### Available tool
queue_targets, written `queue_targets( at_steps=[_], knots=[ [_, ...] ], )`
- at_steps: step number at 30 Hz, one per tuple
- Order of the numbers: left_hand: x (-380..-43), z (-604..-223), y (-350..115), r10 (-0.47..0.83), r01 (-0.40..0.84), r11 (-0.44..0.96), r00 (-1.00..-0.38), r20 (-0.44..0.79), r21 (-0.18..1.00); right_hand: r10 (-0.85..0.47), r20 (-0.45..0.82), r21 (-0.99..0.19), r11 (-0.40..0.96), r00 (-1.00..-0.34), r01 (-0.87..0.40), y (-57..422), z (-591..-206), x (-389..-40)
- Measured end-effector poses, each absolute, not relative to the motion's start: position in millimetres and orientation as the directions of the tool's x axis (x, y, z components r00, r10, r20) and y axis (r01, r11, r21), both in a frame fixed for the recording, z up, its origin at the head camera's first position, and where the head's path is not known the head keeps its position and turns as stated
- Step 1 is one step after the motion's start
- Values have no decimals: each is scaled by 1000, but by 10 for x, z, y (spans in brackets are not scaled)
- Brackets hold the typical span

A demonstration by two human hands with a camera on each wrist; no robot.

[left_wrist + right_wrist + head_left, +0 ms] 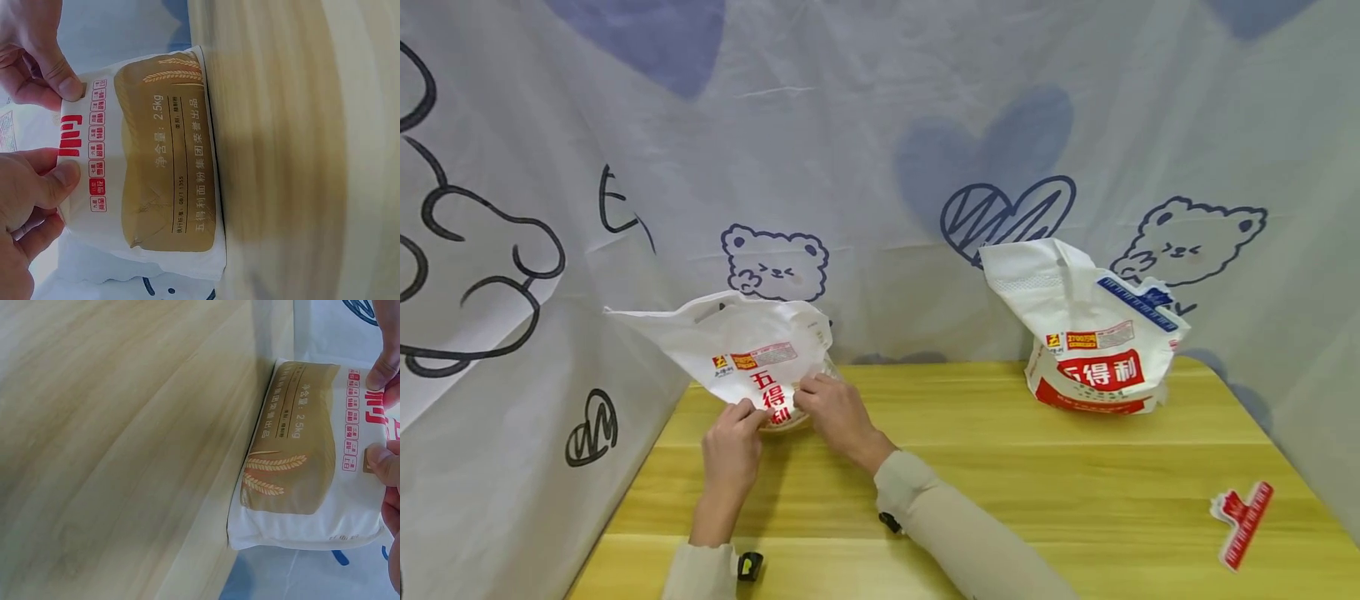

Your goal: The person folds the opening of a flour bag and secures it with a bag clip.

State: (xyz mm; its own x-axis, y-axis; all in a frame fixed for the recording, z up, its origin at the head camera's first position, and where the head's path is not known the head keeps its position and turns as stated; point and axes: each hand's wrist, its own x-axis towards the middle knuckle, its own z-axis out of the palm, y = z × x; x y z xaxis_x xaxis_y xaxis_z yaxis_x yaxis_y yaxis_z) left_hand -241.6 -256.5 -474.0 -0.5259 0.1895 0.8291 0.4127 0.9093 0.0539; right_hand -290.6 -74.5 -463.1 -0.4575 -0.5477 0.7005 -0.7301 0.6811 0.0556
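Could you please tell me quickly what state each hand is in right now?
Left hand: closed, pinching the unclipped flour bag.
Right hand: closed, pinching the same bag.

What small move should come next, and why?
Perhaps fold over the loose top of the held bag. The left hand and right hand pinch its front, and no clip shows on it; the other bag wears a blue clip, and a red clip lies loose.

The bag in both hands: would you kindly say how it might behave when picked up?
The bag would probably flop on top, where loose material flares out. It may feel fairly heavy: its print reads 2.5kg. Rolling seems unlikely, with its bottom flat on the table.
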Motion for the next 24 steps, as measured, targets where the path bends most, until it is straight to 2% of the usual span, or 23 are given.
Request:
queue_targets(
  at_steps=[4, 24],
  knots=[
    [-2369, -4758, -2557, 170, 409, 910, -517, 839, 68, -566, 697, 75, 668, -440, -741, -738, -4637, -2869],
    [-2314, -4710, -2452, 237, 457, 889, -531, 813, 40, -535, 707, 8, 660, -462, -752, -555, -4639, -2751]
  ],
)
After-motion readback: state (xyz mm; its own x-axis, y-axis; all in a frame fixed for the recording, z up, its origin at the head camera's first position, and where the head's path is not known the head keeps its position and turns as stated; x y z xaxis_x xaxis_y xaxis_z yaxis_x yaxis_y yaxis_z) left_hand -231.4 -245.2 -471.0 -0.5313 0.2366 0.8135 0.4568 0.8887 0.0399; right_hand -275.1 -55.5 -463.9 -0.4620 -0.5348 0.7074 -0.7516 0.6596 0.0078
